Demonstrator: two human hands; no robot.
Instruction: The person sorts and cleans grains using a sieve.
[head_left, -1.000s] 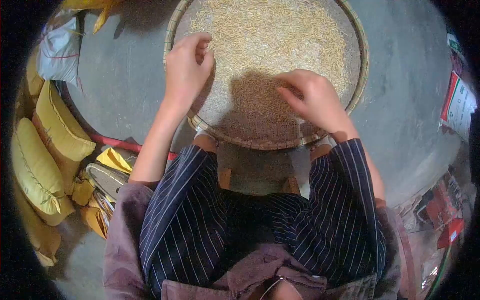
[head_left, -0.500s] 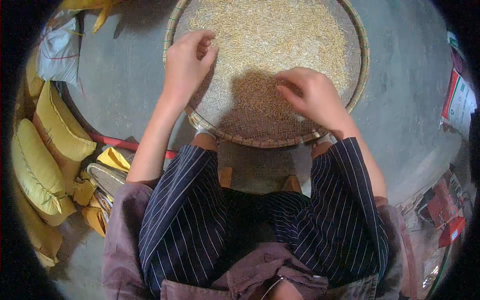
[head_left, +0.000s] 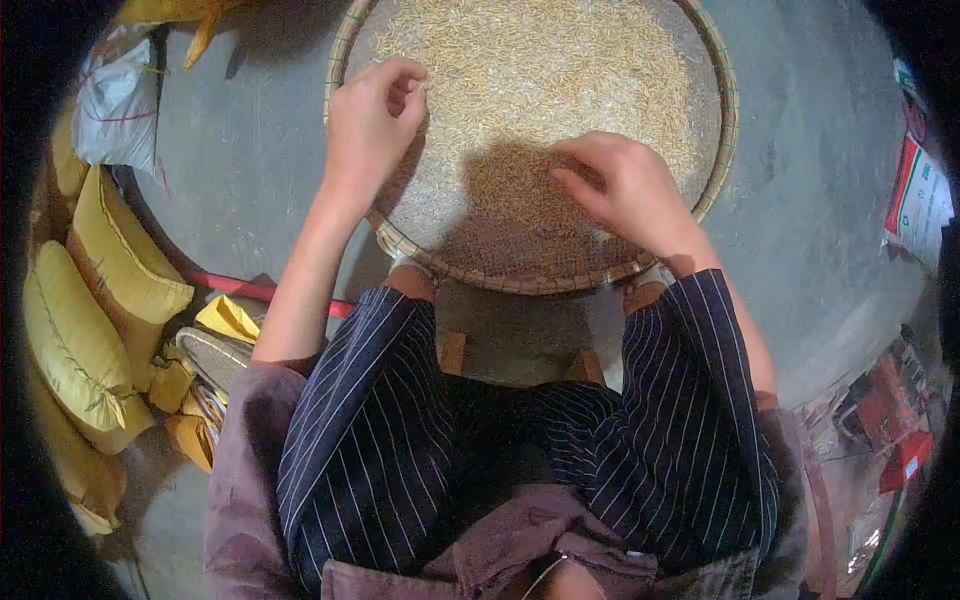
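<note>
A round woven tray (head_left: pixel 728 120) with a bamboo rim rests in front of my knees. Pale yellow grains (head_left: pixel 540 70) are spread across it, mixed with finer whitish bits. Over the tray's left side is my left hand (head_left: pixel 378 125), its thumb and fingertips brought together; whatever it pinches is too small to name. My right hand (head_left: pixel 632 190) is above the lower right part of the grains, thumb apart from the bent fingers, with nothing visible between them. Its shadow falls on the grains.
Full yellow sacks (head_left: pixel 75 345) and a white bag (head_left: pixel 117 105) stand at the left. A flat basket (head_left: pixel 212 355) lies near a red strip (head_left: pixel 235 285). A printed bag (head_left: pixel 920 205) and red packets (head_left: pixel 905 460) are at the right.
My left hand has shifted very slightly left, its fingertips still together. My right hand has hardly moved.
</note>
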